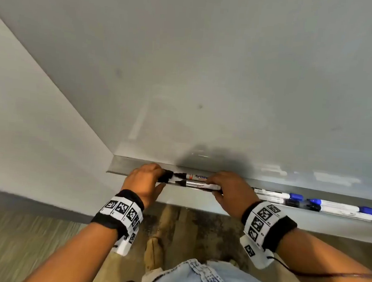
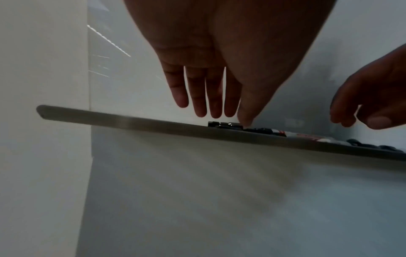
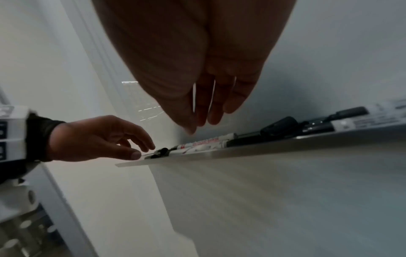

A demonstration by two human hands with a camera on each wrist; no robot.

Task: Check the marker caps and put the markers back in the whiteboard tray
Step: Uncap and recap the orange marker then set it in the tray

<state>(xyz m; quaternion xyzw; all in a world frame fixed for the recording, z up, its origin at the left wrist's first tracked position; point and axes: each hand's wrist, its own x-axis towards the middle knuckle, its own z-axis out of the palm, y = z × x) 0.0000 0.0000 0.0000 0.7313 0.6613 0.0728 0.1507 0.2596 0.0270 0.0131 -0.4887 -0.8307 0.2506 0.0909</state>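
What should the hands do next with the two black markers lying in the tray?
Probably lift both hands away: the two black markers already lie in the tray, the left hand and right hand have straight fingers gripping nothing.

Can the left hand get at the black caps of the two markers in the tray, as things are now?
Probably yes. The left hand is already at the black caps, its fingers straight above the tray, and nothing lies between.

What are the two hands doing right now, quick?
Left hand: open, fingertips at the black marker caps in the whiteboard tray.
Right hand: open, fingers straight over the black markers.
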